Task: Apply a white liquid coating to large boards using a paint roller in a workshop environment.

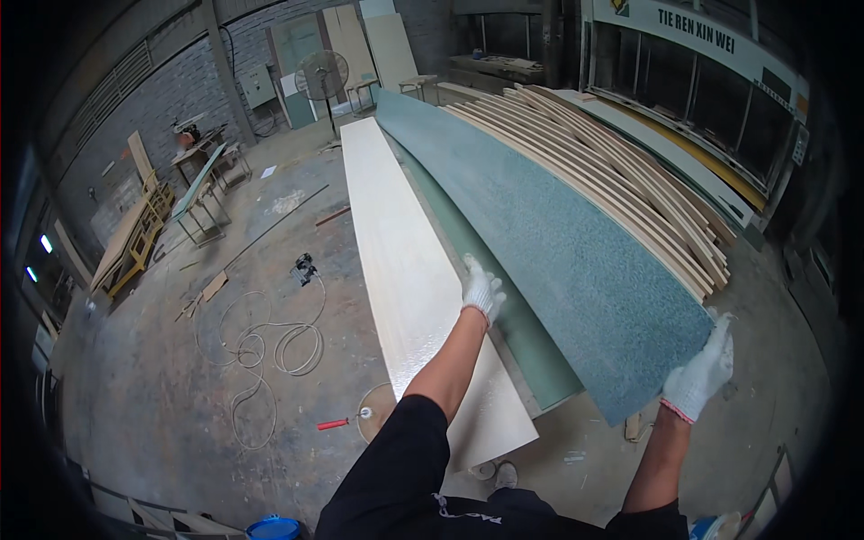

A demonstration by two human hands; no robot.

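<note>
My left hand (pixel 482 290), in a white knit glove, is at the right edge of a long cream board (pixel 405 252) with a wet-looking shine. Its thumb points up and its fingers curl at the board's edge; their tips are hidden. My right hand (pixel 700 371), gloved too, grips the near right corner of a long speckled blue-green panel (pixel 576 270). That panel lies slanted, its near end raised. Between the two, a plain green panel (pixel 542 373) shows underneath.
Stacked wooden strips (pixel 621 189) lie beyond the blue-green panel. On the floor at left are a coiled hose (pixel 297 349) and a small dark power tool (pixel 305 269). A red-handled roller (pixel 335 423) rests on a round bucket lid (pixel 376 409). A standing fan (pixel 322 76) is at the back.
</note>
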